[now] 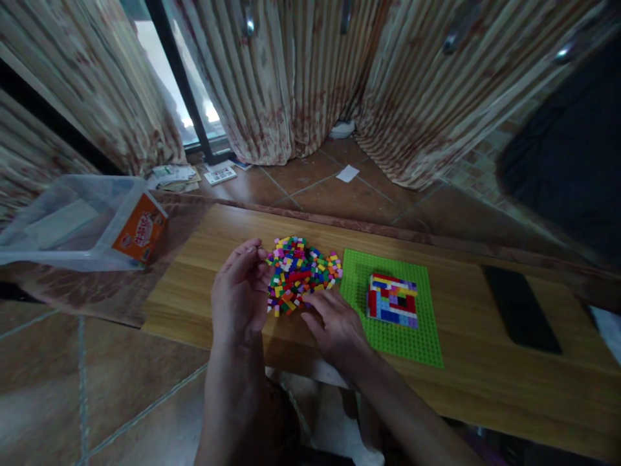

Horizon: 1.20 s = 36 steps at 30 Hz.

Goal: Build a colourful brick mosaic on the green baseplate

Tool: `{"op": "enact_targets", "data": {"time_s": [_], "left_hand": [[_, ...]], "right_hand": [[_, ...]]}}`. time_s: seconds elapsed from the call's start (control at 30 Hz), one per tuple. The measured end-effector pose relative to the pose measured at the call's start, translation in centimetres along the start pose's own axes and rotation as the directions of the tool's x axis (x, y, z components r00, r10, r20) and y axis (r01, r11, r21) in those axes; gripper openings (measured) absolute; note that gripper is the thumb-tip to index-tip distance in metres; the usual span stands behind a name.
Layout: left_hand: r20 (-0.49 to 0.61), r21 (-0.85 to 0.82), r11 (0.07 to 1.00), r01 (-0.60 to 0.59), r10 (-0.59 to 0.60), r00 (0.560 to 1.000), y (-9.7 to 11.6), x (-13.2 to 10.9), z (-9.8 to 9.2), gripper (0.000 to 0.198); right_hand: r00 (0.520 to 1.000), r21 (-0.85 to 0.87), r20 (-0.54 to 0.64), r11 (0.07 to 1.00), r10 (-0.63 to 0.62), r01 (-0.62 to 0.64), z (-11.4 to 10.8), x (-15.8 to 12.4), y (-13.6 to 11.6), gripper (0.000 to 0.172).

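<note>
A heap of small multicoloured building bricks [298,275] lies loose on the wooden table. At its left edge is my left hand [242,288], palm turned inward and fingers curled in towards the thumb. What it holds, if anything, is hidden. My right hand [337,323] reaches over the near right edge of the heap, thumb and forefinger apart, with no brick visible between them. Right of the heap lies a green baseplate [395,346]. On it stands a low, square structure of coloured bricks [392,301] with a dark opening near its middle. Neither hand touches it.
A black flat object [521,307] lies on the table's right part. To the left stands a clear plastic box [104,249] with an orange packet [140,226] at its side. Striped curtains [291,77] hang behind, with papers [172,178] on the floor below.
</note>
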<state>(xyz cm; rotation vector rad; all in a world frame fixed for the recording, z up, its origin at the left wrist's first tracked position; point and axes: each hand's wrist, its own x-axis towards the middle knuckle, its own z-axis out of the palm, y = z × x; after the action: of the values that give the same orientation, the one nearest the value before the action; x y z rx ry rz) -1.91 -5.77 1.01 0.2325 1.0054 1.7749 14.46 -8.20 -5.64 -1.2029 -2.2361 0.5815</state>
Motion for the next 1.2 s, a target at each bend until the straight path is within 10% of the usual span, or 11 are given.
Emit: {"op": "enact_targets", "data": {"time_s": [0.43, 0.87, 1.0, 1.2], "left_hand": [[-0.055, -0.009, 1.0, 0.002, -0.002, 0.998, 1.3, 0.1, -0.8, 0.015], [0.01, 0.135, 0.99, -0.048, 0.047, 0.999, 1.1, 0.1, -0.9, 0.017], [0.241, 0.542, 0.828, -0.147, 0.014, 0.97, -0.5, -0.5, -0.5, 0.017], [0.514, 0.811, 0.466, -0.354, -0.277, 0.812, -2.9, -1.6, 0.7, 0.018]], "right_hand": [[0.996, -0.107, 0.015, 0.991, 0.085, -0.083, 0.5, 1.9, 1.4, 0.02], [0.961, 0.38, -0.084, 0.9, 0.263, -0.213, -1.9, 1.4, 0.7, 0.014], [0.952, 0.354, -0.151, 0.914, 0.267, -0.2, -2.5, 1.5, 0.7, 0.013], [0.953, 0.304, -0.206, 0.94, 0.224, -0.155, -3.6, 1.5, 0.4, 0.008]]}}
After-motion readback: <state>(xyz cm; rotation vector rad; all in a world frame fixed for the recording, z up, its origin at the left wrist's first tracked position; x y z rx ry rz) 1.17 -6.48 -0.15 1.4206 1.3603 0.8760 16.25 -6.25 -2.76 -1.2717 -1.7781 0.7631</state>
